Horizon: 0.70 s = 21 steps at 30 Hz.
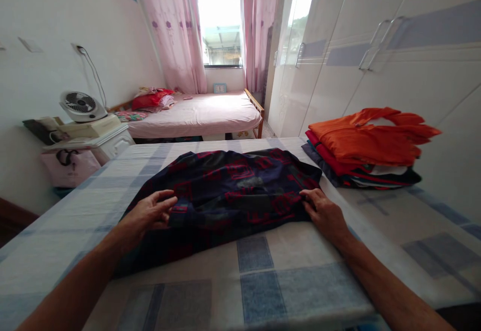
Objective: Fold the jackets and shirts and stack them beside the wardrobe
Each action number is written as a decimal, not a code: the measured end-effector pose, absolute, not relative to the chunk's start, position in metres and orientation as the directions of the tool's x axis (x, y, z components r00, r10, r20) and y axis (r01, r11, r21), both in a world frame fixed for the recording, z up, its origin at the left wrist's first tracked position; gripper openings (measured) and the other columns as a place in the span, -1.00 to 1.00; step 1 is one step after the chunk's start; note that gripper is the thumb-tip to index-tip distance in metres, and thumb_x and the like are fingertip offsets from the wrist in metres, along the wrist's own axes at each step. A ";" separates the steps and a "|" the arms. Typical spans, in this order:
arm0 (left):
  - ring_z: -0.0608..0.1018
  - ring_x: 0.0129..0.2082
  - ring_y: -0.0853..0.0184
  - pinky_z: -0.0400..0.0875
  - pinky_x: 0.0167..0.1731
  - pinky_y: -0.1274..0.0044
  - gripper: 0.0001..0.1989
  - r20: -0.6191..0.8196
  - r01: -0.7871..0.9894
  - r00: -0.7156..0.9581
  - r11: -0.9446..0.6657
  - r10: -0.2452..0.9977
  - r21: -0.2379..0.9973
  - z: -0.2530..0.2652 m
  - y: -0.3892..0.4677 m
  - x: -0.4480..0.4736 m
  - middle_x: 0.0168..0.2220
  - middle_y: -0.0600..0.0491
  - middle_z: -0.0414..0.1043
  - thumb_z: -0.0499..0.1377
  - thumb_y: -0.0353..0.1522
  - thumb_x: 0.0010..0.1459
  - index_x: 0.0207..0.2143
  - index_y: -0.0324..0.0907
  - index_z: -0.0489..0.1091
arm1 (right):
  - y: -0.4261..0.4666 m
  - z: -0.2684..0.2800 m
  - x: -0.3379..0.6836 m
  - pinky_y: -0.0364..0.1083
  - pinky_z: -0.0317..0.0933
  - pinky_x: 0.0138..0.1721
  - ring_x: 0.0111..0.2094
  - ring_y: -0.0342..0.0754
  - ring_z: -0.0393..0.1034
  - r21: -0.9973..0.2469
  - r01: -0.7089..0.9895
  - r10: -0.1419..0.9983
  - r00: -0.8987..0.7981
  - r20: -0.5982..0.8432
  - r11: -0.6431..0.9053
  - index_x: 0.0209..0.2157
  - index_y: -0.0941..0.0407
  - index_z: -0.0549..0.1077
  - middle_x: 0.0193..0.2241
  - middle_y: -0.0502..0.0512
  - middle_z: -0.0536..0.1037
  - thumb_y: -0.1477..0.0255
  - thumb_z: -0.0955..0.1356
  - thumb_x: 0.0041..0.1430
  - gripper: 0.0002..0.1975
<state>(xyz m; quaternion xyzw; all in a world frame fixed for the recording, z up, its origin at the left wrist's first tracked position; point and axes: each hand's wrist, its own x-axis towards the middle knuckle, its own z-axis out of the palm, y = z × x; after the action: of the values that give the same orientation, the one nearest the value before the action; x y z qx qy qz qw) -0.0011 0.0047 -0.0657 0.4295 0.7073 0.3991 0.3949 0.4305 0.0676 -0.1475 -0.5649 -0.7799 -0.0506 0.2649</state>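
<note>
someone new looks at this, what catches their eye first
Probably the bright orange garment topping the stack of clothes on the right. Next comes the dark, red-patterned garment spread front and centre on the blue-and-white cover, with the left hand over its left part and the right hand at its right edge. At the back, the bright window glows between pink curtains.

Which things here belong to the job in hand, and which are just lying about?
In the job:
dark patterned garment
left hand
right hand
probably the clothes pile

Lying about:
fan
clock
pink bag
red cloth heap
</note>
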 end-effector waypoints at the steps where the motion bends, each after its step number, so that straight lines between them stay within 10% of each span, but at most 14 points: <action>1: 0.58 -0.41 0.25 0.51 -0.50 0.47 -0.31 -0.258 0.258 -0.320 0.346 0.912 0.902 -0.075 0.000 -0.002 -0.31 -0.05 0.54 0.29 -0.10 -0.13 0.04 -0.18 0.27 | 0.067 -0.147 0.430 -0.10 0.25 -0.37 -0.27 -0.03 0.43 -0.211 0.910 0.855 -0.227 0.467 0.356 -0.10 0.06 0.37 -0.21 0.08 0.46 0.42 0.20 0.19 -0.75; 7: 0.58 -0.36 0.25 0.48 -0.41 0.50 -0.03 -0.341 0.112 -0.230 0.373 0.911 0.921 -0.075 -0.018 0.016 -0.31 -0.02 0.55 0.34 -0.15 -0.19 0.26 -0.11 0.00 | 0.066 -0.141 0.427 -0.10 0.26 -0.29 -0.24 -0.03 0.40 -0.193 0.894 0.822 -0.261 0.506 0.403 -0.23 0.07 0.45 -0.26 0.11 0.43 0.43 0.20 0.20 -0.78; 14: 0.45 -0.56 0.42 0.33 -0.59 0.63 -0.71 -0.112 0.183 -0.248 0.160 0.962 0.970 -0.075 -0.019 0.003 -0.41 0.10 0.51 0.26 -0.17 -0.09 -0.36 -0.17 0.49 | 0.064 -0.137 0.431 -0.06 0.26 -0.18 -0.20 -0.01 0.38 -0.236 0.874 0.768 -0.210 0.605 0.425 -0.27 0.06 0.44 -0.24 0.12 0.43 0.44 0.22 0.18 -0.82; 21: 0.52 -0.35 0.22 0.45 -0.38 0.48 -0.59 -0.185 0.324 -0.245 0.260 0.952 0.910 -0.084 -0.020 0.004 -0.44 0.07 0.46 0.24 -0.03 -0.14 -0.39 -0.17 0.46 | 0.065 -0.140 0.427 -0.07 0.27 -0.25 -0.23 -0.02 0.41 -0.232 0.880 0.818 -0.248 0.519 0.414 -0.26 0.07 0.39 -0.19 0.12 0.43 0.48 0.21 0.17 -0.84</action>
<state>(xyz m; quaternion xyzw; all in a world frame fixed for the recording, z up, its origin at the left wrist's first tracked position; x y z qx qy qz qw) 0.0035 -0.0204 -0.0841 0.4655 0.6850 0.3916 0.4010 0.4271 0.0650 -0.1404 -0.5387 -0.7882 -0.0530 0.2927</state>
